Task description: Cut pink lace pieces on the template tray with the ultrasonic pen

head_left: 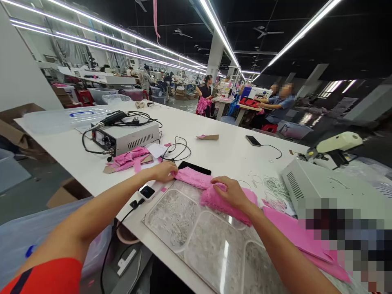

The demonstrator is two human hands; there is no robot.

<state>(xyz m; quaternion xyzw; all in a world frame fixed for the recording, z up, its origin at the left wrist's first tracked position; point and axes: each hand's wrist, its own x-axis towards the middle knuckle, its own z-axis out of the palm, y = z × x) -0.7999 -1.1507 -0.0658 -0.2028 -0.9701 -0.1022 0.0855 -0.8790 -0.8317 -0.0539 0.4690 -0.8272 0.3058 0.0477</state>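
Head: pink lace (pixel 211 199) on clear tray (pixel 183 228)

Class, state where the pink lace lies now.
Head view, centre: the pink lace lies across the far edge of the clear mat, left hand at its left end, right hand flat on its right part.

A pixelated block (pixel 346 241) blots out the near corner of the grey machine (pixel 309 183) and part of the pink fabric (pixel 294 232) beside it. My right grip (pixel 231 192) lies flat over the pink lace (pixel 196 177), covering its middle. The left grip (pixel 163 170) has its fingertips tucked at the lace's edge, possibly pinching it. The clear tray (pixel 183 228) on the worktop runs off the bottom edge. I can't read the display on the small device (pixel 147 191); it's too small.
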